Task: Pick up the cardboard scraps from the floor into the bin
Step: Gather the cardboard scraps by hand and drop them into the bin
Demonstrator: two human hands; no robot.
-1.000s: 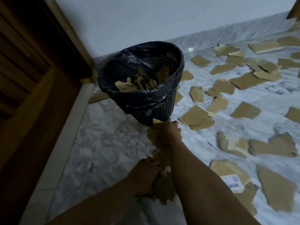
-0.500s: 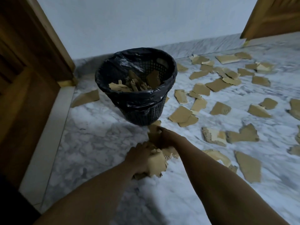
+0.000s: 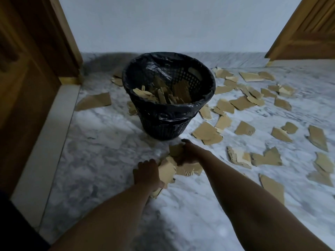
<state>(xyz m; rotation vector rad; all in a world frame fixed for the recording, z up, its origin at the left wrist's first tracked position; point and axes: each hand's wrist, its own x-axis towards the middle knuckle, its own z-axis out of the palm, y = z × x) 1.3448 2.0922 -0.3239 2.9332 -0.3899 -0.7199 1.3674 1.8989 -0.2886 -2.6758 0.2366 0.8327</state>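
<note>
Both hands are low over the marble floor [image 3: 101,142] and hold one bundle of cardboard scraps [image 3: 167,170] between them. The left hand [image 3: 147,172] lies on the near left side of the bundle with its back up. Its fingers are curled over the edge of the pieces, and one piece shows out under the wrist. The right hand [image 3: 190,153] closes on the far right side of the bundle, with the fingers bent round the upper pieces. I cannot tell if the bundle touches the floor or is a little above it.

Just beyond the right hand stands the bin [image 3: 163,122], a black basket with holes and a black plastic liner [image 3: 181,109] folded over its rim. It is upright, and some cardboard pieces [image 3: 163,95] are already inside it.

To the right of the grip and further away, many loose scraps [image 3: 204,132] lie flat on the floor. The nearest of them are just beside the right hand. To the left of the grip and beyond it, one bigger scrap [image 3: 94,101] lies well apart, near a wooden door [image 3: 27,69]. A second wooden panel [image 3: 308,33] is far to the right, and a pale wall [image 3: 163,24] is behind the bin.
</note>
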